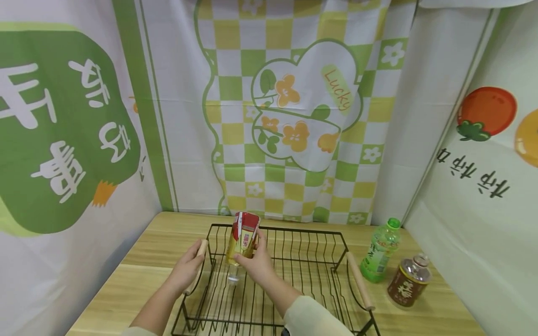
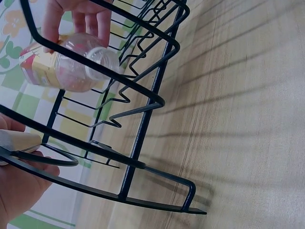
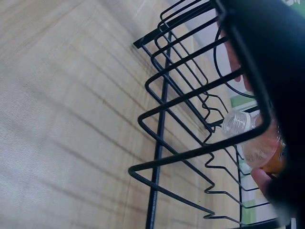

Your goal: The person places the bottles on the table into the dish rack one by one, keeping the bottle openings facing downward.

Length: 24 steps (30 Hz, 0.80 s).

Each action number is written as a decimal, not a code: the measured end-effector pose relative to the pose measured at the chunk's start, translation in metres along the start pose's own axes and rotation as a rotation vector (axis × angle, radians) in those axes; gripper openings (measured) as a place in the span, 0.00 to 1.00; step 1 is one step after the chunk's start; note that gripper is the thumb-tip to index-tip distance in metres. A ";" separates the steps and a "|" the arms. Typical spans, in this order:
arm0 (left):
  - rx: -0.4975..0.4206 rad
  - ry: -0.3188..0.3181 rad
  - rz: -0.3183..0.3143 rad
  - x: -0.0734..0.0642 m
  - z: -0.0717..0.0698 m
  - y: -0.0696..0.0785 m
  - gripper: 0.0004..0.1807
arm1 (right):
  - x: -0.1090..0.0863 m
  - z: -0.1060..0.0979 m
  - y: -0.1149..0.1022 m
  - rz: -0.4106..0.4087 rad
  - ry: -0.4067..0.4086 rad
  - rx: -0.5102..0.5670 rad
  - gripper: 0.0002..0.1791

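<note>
My right hand [image 1: 261, 265] grips a clear plastic bottle [image 1: 245, 235] with a red and yellow label. The bottle is upside down over the left part of a black wire dish rack [image 1: 294, 230], its mouth pointing down toward the wires. In the left wrist view the bottle [image 2: 76, 59] shows behind the rack's bars, with a whitish ring at its neck. My left hand [image 1: 185, 268] holds the rack's left wooden handle [image 1: 203, 248], fingers around it. The right wrist view shows the clear bottle neck [image 3: 237, 124] beyond the wires; a dark blur hides much of the right hand.
The rack stands on a wood-grain table [image 1: 140, 254]. To its right are a green bottle [image 1: 380, 252] and a brown-labelled bottle [image 1: 408, 282], both upright. The right wooden handle [image 1: 359, 280] is free. Printed curtains [image 1: 302, 196] close off the back and sides.
</note>
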<state>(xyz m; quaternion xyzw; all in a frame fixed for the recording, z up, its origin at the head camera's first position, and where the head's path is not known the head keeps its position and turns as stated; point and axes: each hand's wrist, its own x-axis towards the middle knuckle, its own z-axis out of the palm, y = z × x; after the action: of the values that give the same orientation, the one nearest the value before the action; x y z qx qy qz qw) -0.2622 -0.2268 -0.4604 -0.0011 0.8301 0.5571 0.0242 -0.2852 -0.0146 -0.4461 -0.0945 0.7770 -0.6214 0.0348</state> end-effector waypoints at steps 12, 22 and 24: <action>0.014 0.012 0.013 -0.001 0.000 0.000 0.34 | 0.004 0.010 0.011 -0.012 -0.045 -0.039 0.55; -0.002 0.011 -0.004 -0.001 0.000 -0.001 0.36 | 0.002 0.013 0.012 -0.008 -0.022 -0.101 0.57; 0.007 0.011 0.005 -0.001 0.000 -0.001 0.36 | 0.002 0.013 0.012 -0.006 -0.019 -0.110 0.58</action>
<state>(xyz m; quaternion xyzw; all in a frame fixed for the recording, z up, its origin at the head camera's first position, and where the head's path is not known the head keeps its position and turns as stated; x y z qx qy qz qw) -0.2610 -0.2268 -0.4610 -0.0021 0.8322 0.5542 0.0180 -0.2858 -0.0247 -0.4603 -0.1045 0.8093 -0.5769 0.0353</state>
